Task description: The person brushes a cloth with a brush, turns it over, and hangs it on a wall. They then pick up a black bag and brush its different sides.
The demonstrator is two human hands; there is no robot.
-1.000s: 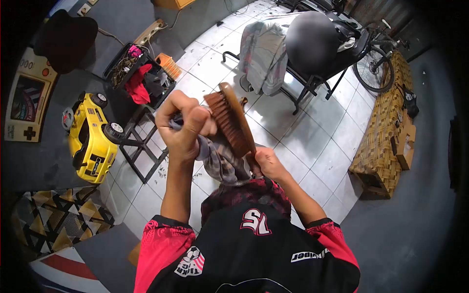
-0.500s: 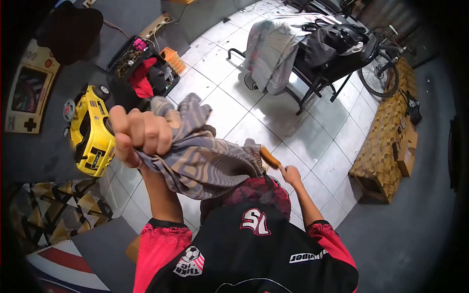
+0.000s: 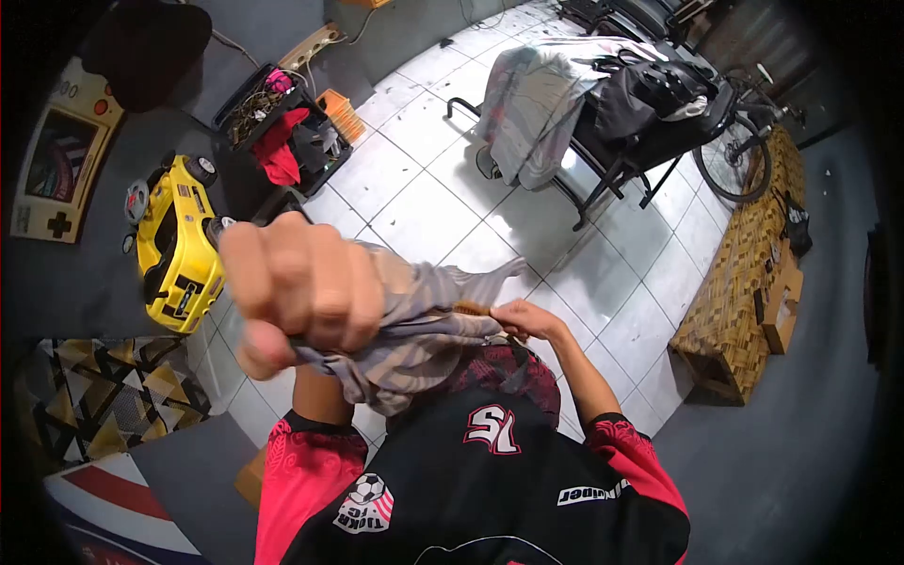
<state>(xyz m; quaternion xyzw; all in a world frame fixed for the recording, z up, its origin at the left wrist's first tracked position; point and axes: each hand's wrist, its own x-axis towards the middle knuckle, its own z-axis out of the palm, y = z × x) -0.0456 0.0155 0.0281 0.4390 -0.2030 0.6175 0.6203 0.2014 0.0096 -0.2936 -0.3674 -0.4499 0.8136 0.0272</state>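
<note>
Raised close to the camera at centre left, the left hand (image 3: 297, 292) clenches fist-tight on a striped grey cloth (image 3: 424, 325), while the right hand (image 3: 527, 320) at centre grips a mostly hidden wooden brush (image 3: 471, 307) beneath it.

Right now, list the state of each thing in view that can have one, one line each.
Left hand: fist shut on the cloth, raised near the camera.
Right hand: closed on the brush, low by the lap.
Cloth: bunched, stretched between the hands.
Brush: mostly hidden behind the cloth.
Toy car: on its wheels on the floor.
Bicycle: upright, partly in view.
</note>
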